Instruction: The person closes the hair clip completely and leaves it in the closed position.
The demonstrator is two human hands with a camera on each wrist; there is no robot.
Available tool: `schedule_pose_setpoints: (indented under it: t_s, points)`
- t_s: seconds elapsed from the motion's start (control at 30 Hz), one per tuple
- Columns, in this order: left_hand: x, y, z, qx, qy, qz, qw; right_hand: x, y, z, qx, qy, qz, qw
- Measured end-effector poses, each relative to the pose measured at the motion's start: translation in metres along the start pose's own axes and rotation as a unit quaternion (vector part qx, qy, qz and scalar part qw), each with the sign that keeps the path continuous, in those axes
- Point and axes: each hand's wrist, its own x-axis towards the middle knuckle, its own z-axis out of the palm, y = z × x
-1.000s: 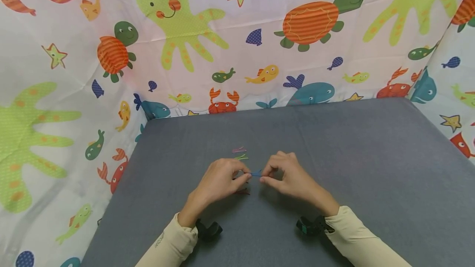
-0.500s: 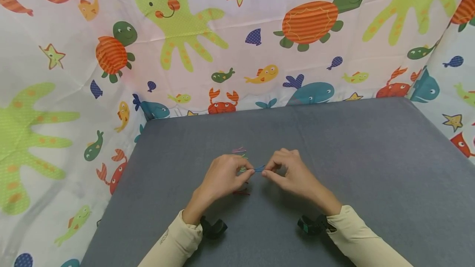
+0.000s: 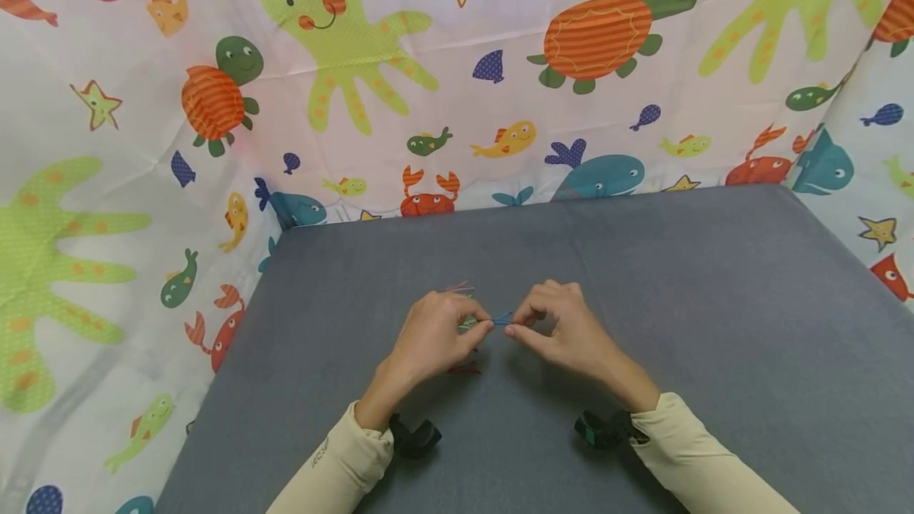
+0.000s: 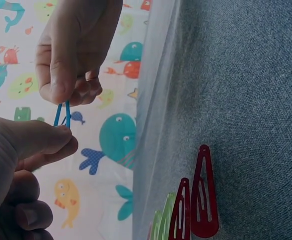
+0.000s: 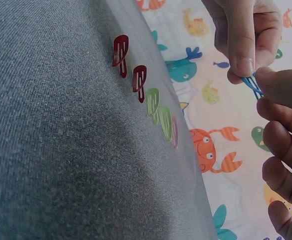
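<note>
A blue snap hair clip (image 3: 503, 321) is held up above the table between both hands. My left hand (image 3: 437, 339) pinches one end between thumb and index finger. At the other end, the thumb and fingers of my right hand (image 3: 567, 333) pinch it too. In the left wrist view the two narrow arms of the blue clip (image 4: 62, 115) stand slightly apart. Below the hands lie dark red clips (image 4: 204, 200), light green clips (image 5: 165, 123) and a pink clip (image 5: 174, 132) in a row. In the head view my left hand partly hides that row.
The grey cloth-covered table (image 3: 685, 284) spreads around the hands. A white curtain with printed sea animals (image 3: 457, 101) rises along its back and both sides. Dark wrist-camera mounts (image 3: 416, 436) sit on both wrists, near the rolled cream sleeves.
Both hands have risen slightly away from me and a little to the right, carrying the blue hair clip between them. The clips on the table have stayed put.
</note>
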Motion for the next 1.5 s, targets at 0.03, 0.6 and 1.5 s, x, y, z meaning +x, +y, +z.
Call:
schedule_pose_setpoints:
  t_s: [0.03,0.6,1.5]
  points:
    - [-0.0001,0.0004,-0.0002,-0.001,-0.001,-0.001,1.0,-0.0001,0.0,0.0,-0.001,0.0,0.0,1.0]
    - [-0.0007,0.0018,-0.0003,0.005,-0.001,0.016,0.9999,-0.0016,-0.0001,0.0003,-0.023,0.004,0.019,0.9995]
    - [-0.0007,-0.0027,0.0037,-0.058,-0.022,0.022,0.9978,-0.0009,-0.0025,0.0013,0.016,0.042,0.027,0.9986]
